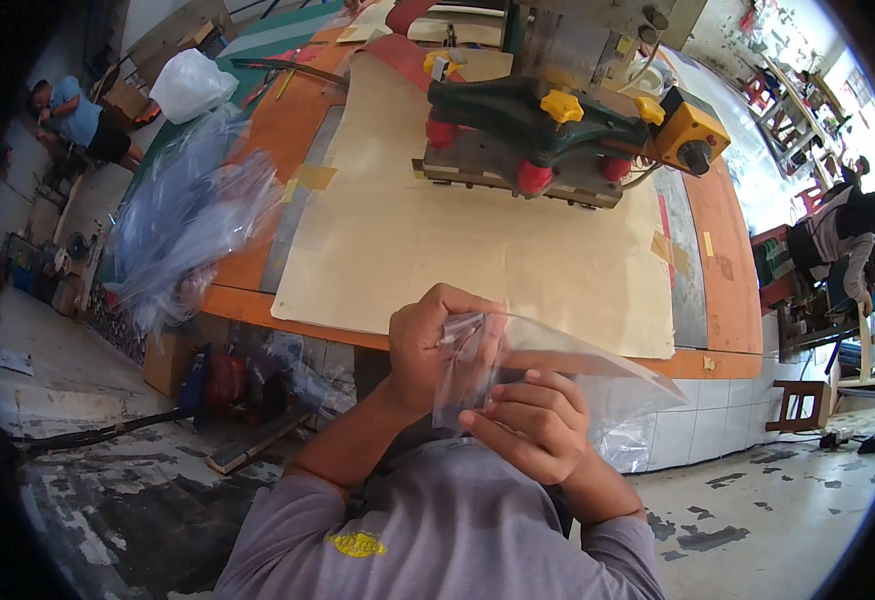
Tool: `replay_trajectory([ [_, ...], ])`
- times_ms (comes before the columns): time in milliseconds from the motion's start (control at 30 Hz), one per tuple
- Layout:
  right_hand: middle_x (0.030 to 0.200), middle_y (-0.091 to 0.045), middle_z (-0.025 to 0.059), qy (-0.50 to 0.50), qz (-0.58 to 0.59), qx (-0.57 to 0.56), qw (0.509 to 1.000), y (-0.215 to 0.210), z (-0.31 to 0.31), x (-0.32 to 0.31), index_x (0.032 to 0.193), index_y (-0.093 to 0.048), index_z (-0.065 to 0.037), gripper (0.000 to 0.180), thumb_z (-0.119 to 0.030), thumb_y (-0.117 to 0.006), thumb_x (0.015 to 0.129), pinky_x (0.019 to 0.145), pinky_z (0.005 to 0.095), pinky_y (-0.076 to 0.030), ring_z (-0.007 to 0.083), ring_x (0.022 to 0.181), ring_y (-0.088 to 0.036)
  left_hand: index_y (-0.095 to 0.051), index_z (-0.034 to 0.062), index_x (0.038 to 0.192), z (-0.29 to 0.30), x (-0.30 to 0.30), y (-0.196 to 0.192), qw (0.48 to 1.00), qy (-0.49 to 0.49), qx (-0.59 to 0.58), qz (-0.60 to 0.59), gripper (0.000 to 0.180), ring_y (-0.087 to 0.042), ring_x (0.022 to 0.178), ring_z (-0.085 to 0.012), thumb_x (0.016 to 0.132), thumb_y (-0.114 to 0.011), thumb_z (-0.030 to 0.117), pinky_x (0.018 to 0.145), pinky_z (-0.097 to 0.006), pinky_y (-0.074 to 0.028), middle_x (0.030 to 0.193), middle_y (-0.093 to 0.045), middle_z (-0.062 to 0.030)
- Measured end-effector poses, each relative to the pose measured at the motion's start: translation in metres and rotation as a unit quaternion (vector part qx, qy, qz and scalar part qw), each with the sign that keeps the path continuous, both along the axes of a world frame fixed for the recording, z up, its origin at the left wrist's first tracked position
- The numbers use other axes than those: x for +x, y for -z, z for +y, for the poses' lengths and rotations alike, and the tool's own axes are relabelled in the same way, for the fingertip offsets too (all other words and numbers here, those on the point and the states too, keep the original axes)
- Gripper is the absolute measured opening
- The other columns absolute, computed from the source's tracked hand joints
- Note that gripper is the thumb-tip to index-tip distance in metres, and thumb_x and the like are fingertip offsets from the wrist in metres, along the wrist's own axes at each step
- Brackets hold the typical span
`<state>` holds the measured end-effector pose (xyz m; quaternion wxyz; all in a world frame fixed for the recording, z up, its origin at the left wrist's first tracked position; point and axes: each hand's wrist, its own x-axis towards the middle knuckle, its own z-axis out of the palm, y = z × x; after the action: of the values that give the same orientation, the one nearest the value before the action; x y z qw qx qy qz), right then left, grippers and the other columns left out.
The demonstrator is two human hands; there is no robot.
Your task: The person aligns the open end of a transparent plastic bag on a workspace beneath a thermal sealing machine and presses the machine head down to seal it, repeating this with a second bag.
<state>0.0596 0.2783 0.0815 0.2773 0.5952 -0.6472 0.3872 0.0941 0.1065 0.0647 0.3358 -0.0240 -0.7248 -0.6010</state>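
A clear plastic sheet (583,372), folded over at its left end, is held up in front of my chest, before the table's near edge. My left hand (426,340) is closed on the folded end, its thumb and fingers gripping the upper part. Lower and to the right, my right hand (540,425) has curled fingers pinching the fold's right edge. The rest of the sheet stretches out rightward past the right hand. Beyond both hands lies a cream board (388,240) on the orange table (736,290), taped at its sides.
A press machine (548,130) with a dark green head, yellow knobs and red feet stands over the board. Its yellow control box (693,135) juts out right. A heap of clear plastic strips (188,215) hangs over the table's left side. Two people (78,115) (843,235) are farther off.
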Motion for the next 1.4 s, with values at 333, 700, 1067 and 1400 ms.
replay_trajectory([
  [333, 0.092, -0.069, -0.0036, 0.033, -0.003, -0.007, 0.999, -0.010, -0.006, -0.002, 0.102, -0.080, -0.017, 0.026, -0.013, -0.082, 0.077, 0.094, 0.0382, -0.055, 0.0163, 0.094, -0.071, -0.055, -0.0005, 0.093, -0.001, -0.002, -0.004, 0.997, 0.007, 0.075, -0.004, 0.014, -0.066, 0.061, -0.0122, 0.100, -0.067, 0.004, 0.057, -0.028, -0.058, 0.072, -0.065, -0.0062],
  [700, 0.119, -0.066, 0.0065, 0.099, -0.033, 0.034, 0.994, -0.001, 0.016, -0.018, 0.121, -0.073, -0.014, 0.047, -0.035, -0.086, 0.082, 0.104, 0.0460, -0.048, 0.0292, 0.118, -0.063, -0.061, 0.0003, 0.098, -0.022, -0.008, -0.002, 0.990, -0.053, 0.104, -0.076, 0.012, -0.065, 0.068, -0.0105, 0.102, -0.065, 0.011, 0.062, -0.026, -0.053, 0.078, -0.067, -0.0050],
  [1067, 0.128, -0.063, 0.0187, 0.230, -0.460, 0.095, 0.852, 0.058, 0.069, -0.067, 0.146, -0.054, -0.004, 0.063, -0.015, -0.079, 0.090, 0.106, 0.0448, -0.045, 0.0350, 0.125, -0.055, -0.056, 0.0015, 0.133, -0.153, -0.012, 0.043, 0.959, -0.228, -0.051, -0.157, 0.041, -0.063, 0.102, -0.0167, 0.093, -0.068, -0.004, 0.081, -0.030, -0.055, 0.126, -0.063, -0.0096],
  [1400, 0.091, -0.066, 0.0115, 0.231, -0.504, 0.004, 0.832, 0.048, 0.052, -0.057, 0.127, -0.066, 0.001, 0.037, -0.003, -0.074, 0.091, 0.070, 0.0328, -0.053, 0.0220, 0.078, -0.067, -0.069, 0.0015, 0.112, 0.015, 0.014, 0.017, 0.925, 0.012, -0.244, -0.290, 0.037, -0.067, 0.063, -0.0210, 0.091, -0.081, 0.029, 0.071, -0.037, -0.054, 0.075, -0.068, -0.0026],
])
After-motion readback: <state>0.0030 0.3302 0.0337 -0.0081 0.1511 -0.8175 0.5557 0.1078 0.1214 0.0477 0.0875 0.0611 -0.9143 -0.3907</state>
